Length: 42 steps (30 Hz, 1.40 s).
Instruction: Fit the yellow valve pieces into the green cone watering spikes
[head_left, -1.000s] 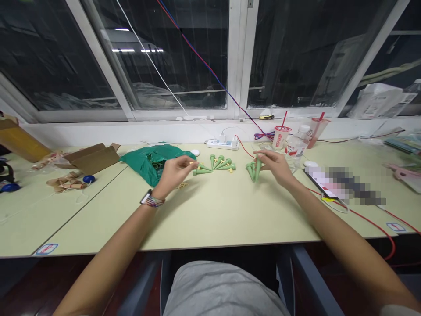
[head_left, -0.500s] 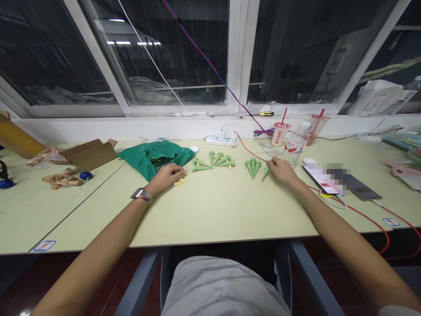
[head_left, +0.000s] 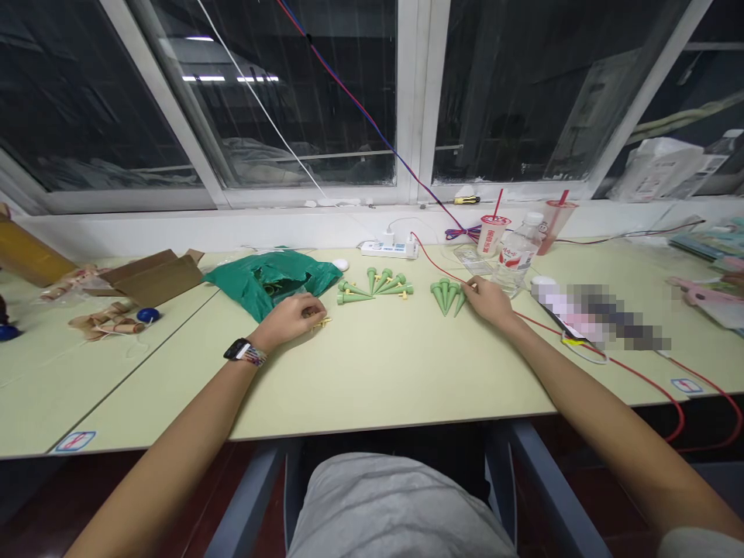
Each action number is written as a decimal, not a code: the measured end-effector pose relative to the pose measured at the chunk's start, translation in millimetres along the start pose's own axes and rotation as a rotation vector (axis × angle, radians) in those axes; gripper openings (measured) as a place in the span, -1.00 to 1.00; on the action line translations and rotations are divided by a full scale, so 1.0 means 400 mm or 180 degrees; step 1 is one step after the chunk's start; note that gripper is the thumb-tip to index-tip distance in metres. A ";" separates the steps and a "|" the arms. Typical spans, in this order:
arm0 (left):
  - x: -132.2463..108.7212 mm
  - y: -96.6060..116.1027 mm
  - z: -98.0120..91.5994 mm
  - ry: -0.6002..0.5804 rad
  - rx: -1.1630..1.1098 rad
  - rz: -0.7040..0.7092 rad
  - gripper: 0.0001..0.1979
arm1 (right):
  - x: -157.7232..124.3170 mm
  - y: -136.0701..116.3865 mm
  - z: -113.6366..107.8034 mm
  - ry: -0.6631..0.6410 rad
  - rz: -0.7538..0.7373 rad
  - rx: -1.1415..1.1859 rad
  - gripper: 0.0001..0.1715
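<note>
- Resting on the bench (head_left: 377, 380), the left hand (head_left: 294, 316) lies knuckles up with its fingers curled over a few small yellow pieces (head_left: 323, 322); whether it pinches one cannot be told
- A banded watch (head_left: 241, 352) sits on the left wrist
- Right hand (head_left: 491, 301): fingers loosely bent, tips touching the rightmost cone of a cluster of green cones (head_left: 446, 294); a firm grip on it cannot be made out
- The cluster lies on the bench between the two hands, points toward the person, just left of the right hand
- A second fan of green cones (head_left: 375, 284) lies further left, apart from the cluster, with small yellow parts at some of its wide ends
- Green plastic bag (head_left: 273, 277): crumpled, mouth open toward the left hand and just beyond it; something dark shows inside, too dim to identify
- Cardboard box (head_left: 154, 275): flaps open, far left of the bag; its inside is hidden
- Lidded cup with red straw (head_left: 490, 235), clear bottle (head_left: 514, 254) with white cap and red label, and a second cup (head_left: 551, 225) stand together behind the right hand; their fill levels cannot be read
- A white power strip (head_left: 388, 249) lies near the window wall, and a red cable (head_left: 639, 373) crosses the bench to the right
</note>
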<state>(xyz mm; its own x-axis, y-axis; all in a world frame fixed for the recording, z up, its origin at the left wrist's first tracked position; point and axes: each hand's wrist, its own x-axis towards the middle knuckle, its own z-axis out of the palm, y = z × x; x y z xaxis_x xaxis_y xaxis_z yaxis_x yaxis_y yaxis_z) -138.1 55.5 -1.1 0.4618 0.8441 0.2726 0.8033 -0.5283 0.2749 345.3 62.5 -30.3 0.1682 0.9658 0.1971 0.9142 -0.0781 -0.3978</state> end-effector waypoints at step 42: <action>0.077 0.330 0.065 0.0294 -0.1343 0.0794 -0.69 | -0.130 -0.293 0.046 -0.0320 -0.2310 0.2495 -0.68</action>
<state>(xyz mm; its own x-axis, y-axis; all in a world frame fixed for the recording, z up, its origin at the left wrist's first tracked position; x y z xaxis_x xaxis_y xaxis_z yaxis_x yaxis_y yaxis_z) -8.0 14.2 19.6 0.5700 0.6857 0.4527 0.4416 -0.7203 0.5350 222.8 26.0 -10.4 -0.3839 0.7363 0.5572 0.2857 0.6686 -0.6865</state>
